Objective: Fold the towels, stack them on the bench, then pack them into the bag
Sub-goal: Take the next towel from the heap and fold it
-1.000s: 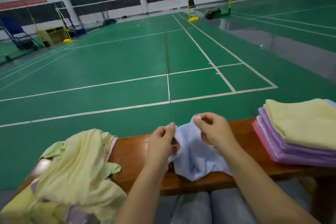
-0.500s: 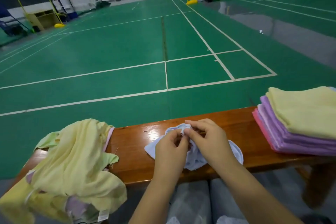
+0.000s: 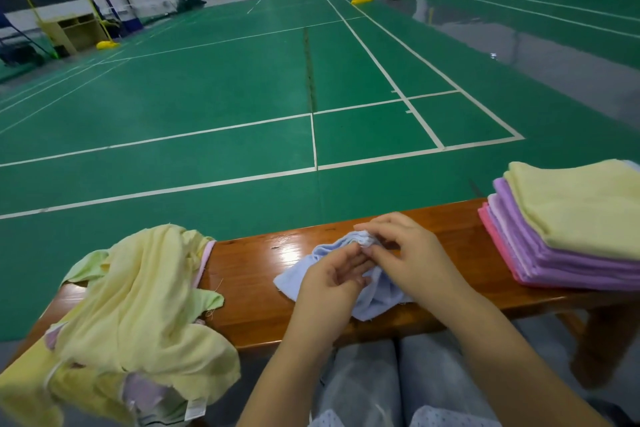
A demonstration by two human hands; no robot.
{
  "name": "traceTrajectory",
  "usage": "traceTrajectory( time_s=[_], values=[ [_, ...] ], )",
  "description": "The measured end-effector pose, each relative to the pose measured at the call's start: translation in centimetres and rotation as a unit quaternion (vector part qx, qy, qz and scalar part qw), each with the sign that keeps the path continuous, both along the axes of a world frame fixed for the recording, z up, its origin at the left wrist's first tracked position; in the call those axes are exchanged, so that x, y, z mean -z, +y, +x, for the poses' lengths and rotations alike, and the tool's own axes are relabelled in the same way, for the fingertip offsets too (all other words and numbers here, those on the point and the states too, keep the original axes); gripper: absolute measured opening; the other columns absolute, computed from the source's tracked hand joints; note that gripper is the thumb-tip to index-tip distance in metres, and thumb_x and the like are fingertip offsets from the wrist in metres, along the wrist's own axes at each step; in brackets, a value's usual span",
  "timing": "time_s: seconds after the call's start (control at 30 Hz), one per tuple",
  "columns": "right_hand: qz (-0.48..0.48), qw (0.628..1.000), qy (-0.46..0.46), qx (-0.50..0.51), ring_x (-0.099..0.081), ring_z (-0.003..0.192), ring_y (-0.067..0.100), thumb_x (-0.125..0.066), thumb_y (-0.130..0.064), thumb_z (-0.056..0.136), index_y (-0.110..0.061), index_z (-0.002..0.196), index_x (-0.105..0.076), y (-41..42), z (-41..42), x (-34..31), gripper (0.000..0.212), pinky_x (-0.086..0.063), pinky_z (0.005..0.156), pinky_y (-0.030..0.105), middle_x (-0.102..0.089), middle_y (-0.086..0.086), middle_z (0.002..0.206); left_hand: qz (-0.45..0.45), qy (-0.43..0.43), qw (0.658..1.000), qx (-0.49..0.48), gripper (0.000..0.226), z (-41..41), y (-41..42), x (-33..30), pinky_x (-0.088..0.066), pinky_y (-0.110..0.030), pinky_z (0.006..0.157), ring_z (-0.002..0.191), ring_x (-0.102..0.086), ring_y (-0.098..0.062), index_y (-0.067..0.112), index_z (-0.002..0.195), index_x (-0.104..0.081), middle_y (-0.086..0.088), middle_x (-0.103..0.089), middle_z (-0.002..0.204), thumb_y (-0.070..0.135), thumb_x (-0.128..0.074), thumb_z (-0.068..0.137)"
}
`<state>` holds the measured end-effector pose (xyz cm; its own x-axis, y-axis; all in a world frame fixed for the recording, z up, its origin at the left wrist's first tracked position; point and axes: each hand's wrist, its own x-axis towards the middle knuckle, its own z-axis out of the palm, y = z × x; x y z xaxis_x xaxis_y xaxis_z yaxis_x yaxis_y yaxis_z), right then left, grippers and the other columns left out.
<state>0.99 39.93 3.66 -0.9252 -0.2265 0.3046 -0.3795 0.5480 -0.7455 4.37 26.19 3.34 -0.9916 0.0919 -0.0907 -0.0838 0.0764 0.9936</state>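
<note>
Here we are at the glossy brown wooden bench (image 3: 249, 274), lacquer shining under the hall lights, and in the middle of it lies the pale blue towel (image 3: 375, 298), thin, soft and badly bunched, running roughly from the near left edge up toward the far right. The right hand (image 3: 412, 255) has its fingertips curled in, pinching a gathered corner of the cloth at its far end; the left hand (image 3: 332, 279) sits just beside it with fingers bent, touching the same bunch of fabric, pinching it as far as one can tell. Half a second ago both hands were knotted together right over the towel's top; now they've drifted slightly apart, and more blue shows on the left. Out on the left end, a rumpled heap of yellow towels (image 3: 138, 305) spills over the bench edge, with bits of pink peeking through. On the right end, a neat stack of folded towels (image 3: 568, 232): plush yellow on top, purple layers beneath, pink at the bottom. Green court floor (image 3: 207, 97) beyond.
</note>
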Motion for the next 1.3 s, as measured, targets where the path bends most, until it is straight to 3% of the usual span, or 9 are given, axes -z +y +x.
traceTrajectory(
  time_s=[0.17,0.23,0.37,0.47,0.6,0.8,0.9,1.03,1.3],
  values=[
    [-0.088,0.993,-0.078,-0.029,-0.060,0.099,0.006,-0.049,-0.012,0.096,-0.017,0.109,-0.061,1.0,0.3,-0.5,0.018,-0.050,0.089,0.028,-0.066,-0.005,0.104,-0.251,0.200,0.943,-0.088,0.027,-0.4,-2.1,2.8,-0.048,-0.018,0.077,0.092,-0.058,0.000,0.035,0.103,-0.059,0.018,-0.063,0.098,0.018,-0.070,0.085],
    [-0.112,0.986,-0.115,-0.052,-0.060,0.099,0.003,-0.047,-0.016,0.098,-0.021,0.111,-0.058,1.3,0.6,-0.8,0.017,-0.051,0.090,0.029,-0.066,-0.008,0.105,-0.351,0.234,0.895,-0.147,0.045,-1.2,-3.5,4.1,-0.039,-0.017,0.086,0.100,-0.043,0.002,0.030,0.115,-0.051,0.014,-0.052,0.112,0.031,-0.077,0.077],
    [-0.122,0.981,-0.131,-0.071,-0.059,0.098,0.000,-0.046,-0.018,0.098,-0.026,0.110,-0.056,1.6,0.9,-1.6,0.018,-0.051,0.087,0.021,-0.064,-0.010,0.105,-0.392,0.182,0.901,-0.039,0.087,-3.4,-5.3,5.7,-0.019,-0.024,0.110,0.134,-0.015,-0.001,0.030,0.149,-0.020,0.015,-0.019,0.148,0.037,-0.073,0.080],
    [-0.165,0.974,-0.136,-0.069,-0.060,0.098,0.000,-0.047,-0.016,0.098,-0.029,0.107,-0.058,2.0,1.0,-2.2,0.019,-0.051,0.086,0.021,-0.066,-0.012,0.100,-0.361,0.169,0.917,0.018,0.067,-4.8,-5.6,6.0,-0.034,-0.021,0.104,0.125,-0.035,0.001,0.035,0.142,-0.036,0.022,-0.037,0.134,0.029,-0.070,0.085],
    [-0.198,0.970,-0.134,-0.050,-0.062,0.101,0.007,-0.048,-0.017,0.097,-0.028,0.107,-0.060,3.2,0.7,-2.5,0.019,-0.052,0.090,0.031,-0.068,-0.010,0.100,-0.322,0.170,0.931,0.009,0.014,-5.6,-6.3,5.0,-0.050,-0.026,0.074,0.085,-0.058,-0.007,0.025,0.095,-0.067,0.012,-0.066,0.091,0.014,-0.064,0.087],
    [-0.141,0.987,-0.079,0.025,-0.059,0.098,0.009,-0.046,-0.019,0.099,-0.028,0.105,-0.059,5.5,-1.0,-3.3,0.017,-0.051,0.089,0.039,-0.065,-0.009,0.099,-0.165,0.170,0.971,-0.005,0.019,-6.6,-7.5,0.0,-0.047,-0.021,0.068,0.071,-0.058,-0.001,0.032,0.077,-0.068,0.013,-0.067,0.073,0.014,-0.071,0.083],
    [-0.095,0.994,-0.023,0.037,-0.059,0.098,0.012,-0.045,-0.013,0.099,-0.024,0.106,-0.058,6.1,-2.2,-5.9,0.018,-0.049,0.090,0.040,-0.065,-0.005,0.102,-0.117,0.225,0.967,0.004,0.005,-7.3,-7.3,-4.1,-0.045,-0.018,0.067,0.071,-0.054,-0.003,0.031,0.075,-0.068,0.014,-0.064,0.072,0.035,-0.069,0.073],
    [-0.133,0.991,0.030,0.015,-0.059,0.095,0.003,-0.045,-0.013,0.099,-0.022,0.107,-0.060,6.8,-2.7,-10.8,0.019,-0.048,0.086,0.025,-0.066,-0.010,0.100,-0.039,0.326,0.944,-0.026,0.001,-7.1,-6.3,-9.1,-0.041,-0.016,0.066,0.070,-0.050,-0.001,0.016,0.081,-0.063,0.015,-0.061,0.070,0.015,-0.062,0.080],
    [-0.128,0.991,0.026,0.000,-0.060,0.091,0.004,-0.043,-0.018,0.100,-0.028,0.101,-0.060,7.1,-1.5,-11.9,0.019,-0.051,0.085,0.030,-0.064,-0.011,0.097,-0.038,0.342,0.935,-0.080,0.009,-5.6,-5.3,-9.5,-0.041,-0.013,0.062,0.068,-0.051,0.001,0.019,0.084,-0.066,0.017,-0.064,0.071,0.013,-0.059,0.085]
  ],
)
